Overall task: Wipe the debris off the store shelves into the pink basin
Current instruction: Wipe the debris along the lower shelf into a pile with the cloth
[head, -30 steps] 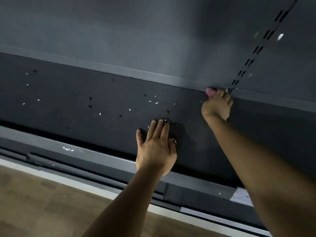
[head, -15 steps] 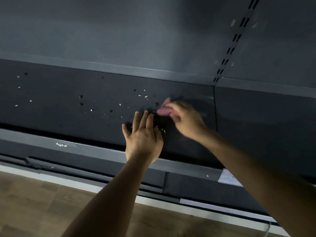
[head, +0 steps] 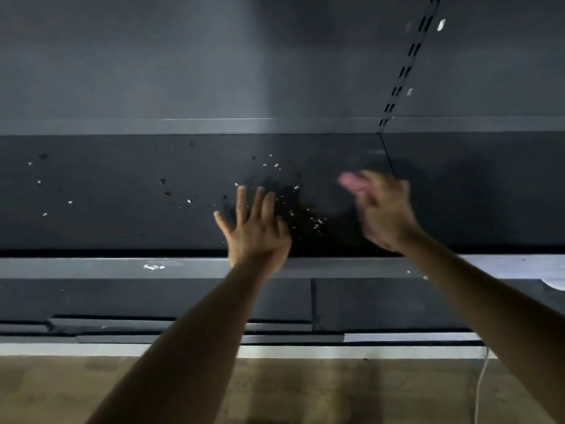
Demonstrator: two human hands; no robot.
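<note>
A dark store shelf carries scattered white and dark debris, heaped in a small pile between my hands. My left hand lies flat on the shelf with straight fingers, just left of the pile. Blurred by motion, my right hand is to the right of the pile and grips a small pink cloth that sticks out past its fingers. The pink basin is not in view.
More crumbs lie on the shelf's left part. The shelf's grey front rail runs across, with a lower ledge and wooden floor below. A slotted upright rises in the back wall. A thin white cord hangs at the lower right.
My right hand swept the pink cloth from the back corner to the pile and has now pulled back to the right. My left hand stayed flat beside the pile. The view shifted.
</note>
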